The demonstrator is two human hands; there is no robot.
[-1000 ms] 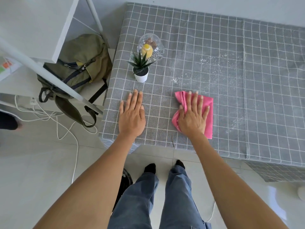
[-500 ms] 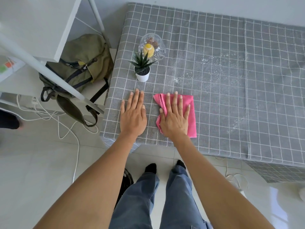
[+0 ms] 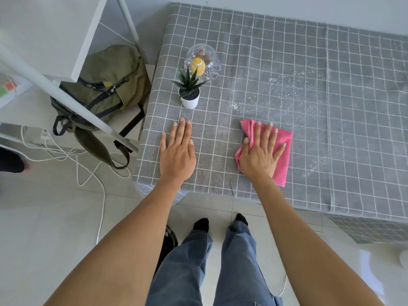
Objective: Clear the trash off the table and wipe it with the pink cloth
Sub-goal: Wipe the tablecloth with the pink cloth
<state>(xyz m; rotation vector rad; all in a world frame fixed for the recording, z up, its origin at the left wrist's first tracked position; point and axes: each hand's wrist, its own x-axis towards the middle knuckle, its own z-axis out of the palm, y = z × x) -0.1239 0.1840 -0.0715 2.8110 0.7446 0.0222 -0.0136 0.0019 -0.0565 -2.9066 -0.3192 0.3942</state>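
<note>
— So, from the head view, where is the pink cloth (image 3: 283, 151)?

— Flat on the desk (image 3: 276, 62), near its front edge, under the right hand (image 3: 260, 156). That hand presses down on it with fingers spread; the grip is open and flat, not clamped round the fabric, though the thumb seems to bunch a fold at the cloth's left side.

— And the left hand (image 3: 176, 155)?

— Palm down on the bare checked cover, fingers straight and close together, holding nothing, well apart from the cloth.

— Anything else on the desk?

— White specks (image 3: 284, 89) scattered beyond the cloth and to its right. A small potted plant (image 3: 189, 89) stands beyond the left hand, and just behind it a clear glass dome (image 3: 203, 62) over something yellow; what exactly, I can't make out.

— Off the desk?

— A green backpack (image 3: 108, 85) sits on the floor at its left end, with white cables (image 3: 88, 164) nearby.
</note>
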